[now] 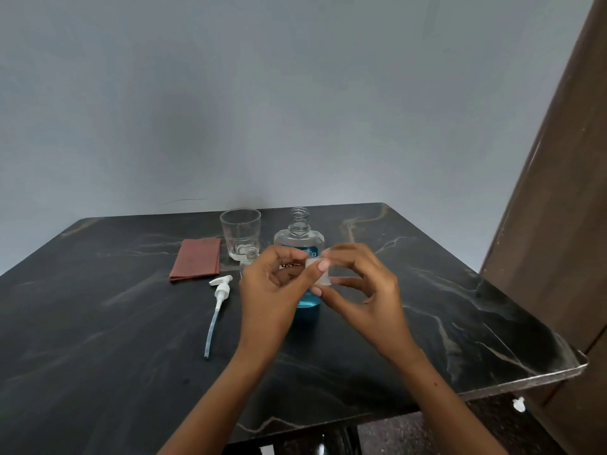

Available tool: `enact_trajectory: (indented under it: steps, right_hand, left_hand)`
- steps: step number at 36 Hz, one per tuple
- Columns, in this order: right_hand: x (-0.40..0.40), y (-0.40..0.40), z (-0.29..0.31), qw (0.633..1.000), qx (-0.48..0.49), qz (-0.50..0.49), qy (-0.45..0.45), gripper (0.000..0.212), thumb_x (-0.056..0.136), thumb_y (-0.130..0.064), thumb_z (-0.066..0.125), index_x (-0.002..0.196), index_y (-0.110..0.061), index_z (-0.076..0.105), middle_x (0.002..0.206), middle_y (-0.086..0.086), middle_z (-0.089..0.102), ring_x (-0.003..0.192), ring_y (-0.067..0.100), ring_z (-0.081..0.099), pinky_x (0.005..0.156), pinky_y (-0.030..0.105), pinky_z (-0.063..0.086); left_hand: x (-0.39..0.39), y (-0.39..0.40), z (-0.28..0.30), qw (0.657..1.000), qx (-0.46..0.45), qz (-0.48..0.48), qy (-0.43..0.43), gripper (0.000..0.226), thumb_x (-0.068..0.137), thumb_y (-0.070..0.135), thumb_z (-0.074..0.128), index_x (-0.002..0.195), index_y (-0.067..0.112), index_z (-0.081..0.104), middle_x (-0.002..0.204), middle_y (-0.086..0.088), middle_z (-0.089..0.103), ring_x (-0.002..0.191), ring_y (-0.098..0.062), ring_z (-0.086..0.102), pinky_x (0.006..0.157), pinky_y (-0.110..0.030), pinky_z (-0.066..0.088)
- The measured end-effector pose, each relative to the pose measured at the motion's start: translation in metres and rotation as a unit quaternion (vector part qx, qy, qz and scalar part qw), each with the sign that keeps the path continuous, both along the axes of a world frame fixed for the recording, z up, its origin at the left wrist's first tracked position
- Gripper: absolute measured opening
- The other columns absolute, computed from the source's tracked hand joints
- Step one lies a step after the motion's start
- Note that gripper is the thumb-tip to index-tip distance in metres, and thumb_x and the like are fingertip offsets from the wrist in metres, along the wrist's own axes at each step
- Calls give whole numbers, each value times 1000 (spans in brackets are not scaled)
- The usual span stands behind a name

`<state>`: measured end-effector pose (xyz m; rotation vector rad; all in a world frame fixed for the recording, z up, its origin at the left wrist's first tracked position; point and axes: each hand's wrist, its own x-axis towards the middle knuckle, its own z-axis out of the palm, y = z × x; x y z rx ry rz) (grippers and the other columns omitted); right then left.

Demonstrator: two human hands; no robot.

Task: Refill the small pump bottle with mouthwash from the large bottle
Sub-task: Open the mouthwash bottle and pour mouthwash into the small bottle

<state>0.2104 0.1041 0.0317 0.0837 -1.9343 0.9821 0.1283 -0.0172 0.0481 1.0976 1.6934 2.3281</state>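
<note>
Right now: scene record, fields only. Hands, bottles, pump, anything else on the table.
left hand: pinches clear cap
right hand: fingertips on the same cap
large bottle: upright, neck open, blue mouthwash low inside
small bottle: mostly hidden behind left hand, neck open
pump head: lying on table, tube towards the person
glass: upright, looks empty
brown cloth: folded, left of glass

Black desk (98,323) veined with pale marble streaks. Beyond the left grip (272,290), a rust-brown cloth (196,258), a white pump head (220,287) and clear glass (240,233); behind both grips, blue mouthwash in the clear large bottle (299,239).
</note>
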Motion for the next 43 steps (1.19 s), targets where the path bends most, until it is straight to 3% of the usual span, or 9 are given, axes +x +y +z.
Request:
enact_trajectory:
  steps: [5, 9, 13, 18, 21, 25, 33, 38, 43]
  right_hand:
    - [11, 9, -1, 996, -63, 21, -59, 37, 70, -7, 81, 105, -14, 70, 106, 0, 64, 98, 18, 65, 72, 26, 58]
    - [13, 25, -11, 975, 10, -87, -206, 37, 66, -12, 82, 101, -19, 72, 96, -3, 64, 83, 13, 65, 68, 24, 57]
    - [15, 33, -21, 936, 94, -123, -317, 39, 64, -27, 82, 101, -27, 71, 95, -8, 62, 80, 6, 62, 74, 34, 56]
    - [14, 38, -25, 909, 132, -137, -372, 59, 58, -51, 82, 111, -34, 63, 101, -16, 64, 85, -1, 60, 77, 26, 53]
    - [7, 34, -21, 933, 86, -127, -325, 70, 53, -61, 79, 114, -34, 59, 110, -18, 61, 97, -2, 58, 81, 23, 52]
    - [-11, 22, -15, 971, -40, -101, -213, 61, 62, -49, 80, 113, -37, 49, 118, -19, 57, 108, -3, 55, 86, 19, 50]
    - [-44, 12, -10, 977, -116, -27, -175, 63, 70, -36, 77, 116, -42, 34, 127, -19, 46, 116, -1, 49, 101, 24, 44]
    - [-52, 13, -14, 973, -163, 3, -163, 62, 72, -38, 72, 121, -32, 34, 134, 0, 52, 123, 14, 52, 104, 37, 45]
    - [-59, 15, -14, 971, -188, 41, -142, 49, 81, -19, 70, 115, -33, 37, 128, 3, 57, 117, 17, 59, 97, 46, 50]
  left_hand:
    - [-1, -8, -5, 998, -52, -6, 18, 32, 72, 37, 70, 97, 17, 66, 89, 6, 76, 85, -10, 73, 70, -25, 59]
    - [-9, -23, -7, 992, -47, 78, 89, 31, 84, 47, 65, 100, 20, 66, 91, 2, 75, 85, -15, 72, 70, -32, 58]
    - [-30, -37, -6, 973, -12, 175, 153, 23, 86, 50, 61, 99, 31, 64, 91, 5, 72, 81, -13, 70, 65, -24, 55]
    - [-61, -41, -7, 960, 4, 245, 137, 29, 82, 58, 63, 99, 35, 59, 86, 13, 65, 74, 1, 61, 63, -13, 48]
    - [-78, -40, -10, 964, -26, 224, 141, 28, 80, 58, 65, 101, 41, 55, 97, 12, 67, 91, -5, 63, 80, -26, 53]
    - [-85, -36, -22, 977, -72, 165, 111, 44, 71, 54, 72, 106, 30, 57, 109, 0, 66, 102, -16, 63, 89, -50, 52]
    - [-94, -40, -33, 975, -139, 118, 129, 63, 54, 54, 81, 106, 28, 57, 102, 27, 64, 96, 0, 64, 80, -24, 53]
    - [-97, -38, -39, 971, -156, 111, 142, 61, 52, 57, 78, 101, 26, 59, 97, 21, 67, 92, 7, 63, 80, -15, 50]
    - [-98, -36, -42, 966, -152, 128, 165, 50, 62, 49, 75, 99, 18, 61, 93, 19, 66, 90, 8, 62, 78, -12, 50]
